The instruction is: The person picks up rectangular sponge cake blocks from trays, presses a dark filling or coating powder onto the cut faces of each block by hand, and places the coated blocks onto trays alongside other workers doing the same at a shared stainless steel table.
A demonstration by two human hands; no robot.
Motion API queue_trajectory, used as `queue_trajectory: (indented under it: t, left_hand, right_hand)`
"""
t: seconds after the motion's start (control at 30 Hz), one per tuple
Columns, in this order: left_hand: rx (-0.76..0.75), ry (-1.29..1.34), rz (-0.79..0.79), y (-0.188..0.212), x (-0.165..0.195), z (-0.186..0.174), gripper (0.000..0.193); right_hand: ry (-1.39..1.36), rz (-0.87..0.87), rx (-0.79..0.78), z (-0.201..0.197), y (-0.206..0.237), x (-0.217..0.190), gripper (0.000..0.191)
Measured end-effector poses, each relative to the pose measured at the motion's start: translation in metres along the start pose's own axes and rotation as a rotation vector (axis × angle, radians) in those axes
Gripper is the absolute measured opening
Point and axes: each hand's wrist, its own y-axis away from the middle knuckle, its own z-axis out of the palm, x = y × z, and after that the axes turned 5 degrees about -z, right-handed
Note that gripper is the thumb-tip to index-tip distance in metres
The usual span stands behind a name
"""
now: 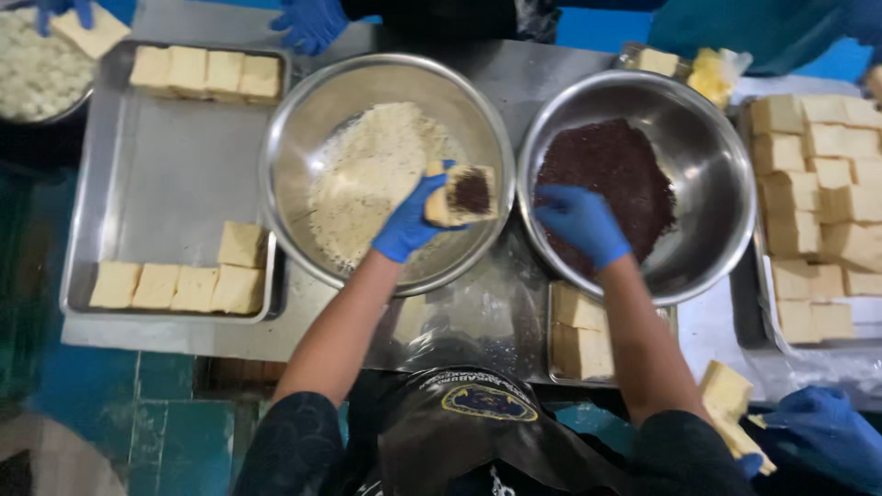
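Head view, looking straight down: the left hand [411, 220], in a blue glove, is closed around a pale square block [461, 194] that has a dark patch on its upper face. The grip holds the block by its edge, above the right side of the left steel bowl [285, 138], which holds a heap of pale crumbs [367, 179]. The right hand [581, 223], also gloved in blue, reaches into the right steel bowl [726, 174]; its fingers curl down onto the dark grains [616, 170] spread over the bowl's bottom, and whether the grip has closed on anything I cannot tell. The two bowls stand side by side, nearly touching, on a steel tabletop [496, 78].

Left of the bowls lies a shallow metal tray [156, 174] with a row of pale blocks along its far edge [206, 72] and another row along its near edge [179, 283], one block sitting behind that row. Just below the right bowl, beside the right forearm, a small tray holds a few more blocks [581, 331]. At the far right, many blocks are stacked in rows [822, 202].

Other people's blue-gloved hands show at the edges: one at the top centre [310, 22], and one at the lower right [822, 432] holding a pale block [728, 395].
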Motion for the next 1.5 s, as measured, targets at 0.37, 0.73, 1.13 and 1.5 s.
queue_trajectory:
  t: [0.37, 0.73, 1.13, 1.5]
  left_hand:
    - [0.256, -0.057, 0.216, 0.147, 0.094, -0.06, 0.049]
    - [0.29, -0.061, 0.126, 0.144, 0.089, -0.083, 0.056]
    - [0.4, -0.096, -0.032, 0.109, 0.066, -0.097, 0.062]
    - [0.319, -0.033, -0.084, 0.096, 0.058, -0.081, 0.053]
  right_hand:
    - [0.255, -0.176, -0.16, 0.226, -0.095, -0.088, 0.097]
    - [0.353, -0.097, -0.234, 0.224, -0.091, -0.107, 0.057]
    - [-0.152, 0.083, -0.344, 0.154, -0.113, -0.128, 0.046]
    - [0.284, -0.293, -0.411, 0.168, -0.119, -0.19, 0.036]
